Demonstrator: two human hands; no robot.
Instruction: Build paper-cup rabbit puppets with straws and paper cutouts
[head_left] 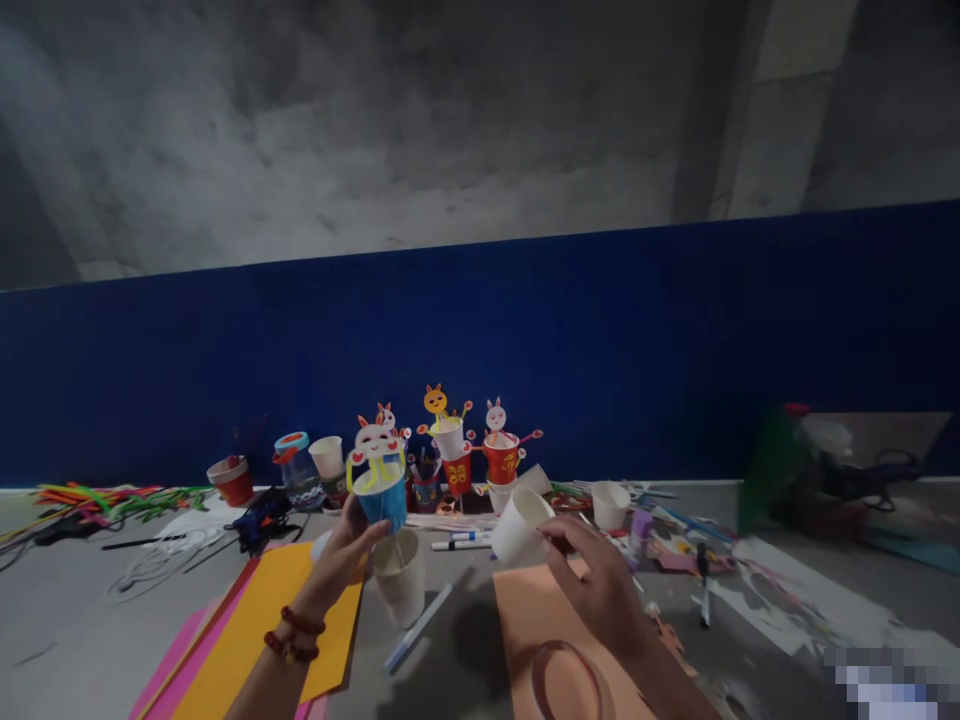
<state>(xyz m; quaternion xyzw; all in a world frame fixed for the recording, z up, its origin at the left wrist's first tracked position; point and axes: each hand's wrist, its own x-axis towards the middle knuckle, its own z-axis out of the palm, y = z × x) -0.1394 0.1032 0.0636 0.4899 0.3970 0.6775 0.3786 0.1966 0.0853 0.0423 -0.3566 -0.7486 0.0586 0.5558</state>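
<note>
My left hand (341, 555), with red bead bracelets on the wrist, is closed on a blue paper cup (382, 497) that carries a white rabbit face and a yellow handle. It holds the cup up above a white paper cup (401, 580) standing on the table. My right hand (596, 580) pinches another white paper cup (519, 525), tilted with its mouth toward the upper right. Behind them stand finished cup figures (457, 450) with animal heads, red and white.
Orange (266, 625) and pink paper sheets lie at the lower left, a peach sheet (551, 640) under my right arm. Markers (459, 545), a glue gun (259, 520), pipe cleaners (112, 497), spare cups (609, 505) and scissors (877, 470) crowd the grey table before a blue wall.
</note>
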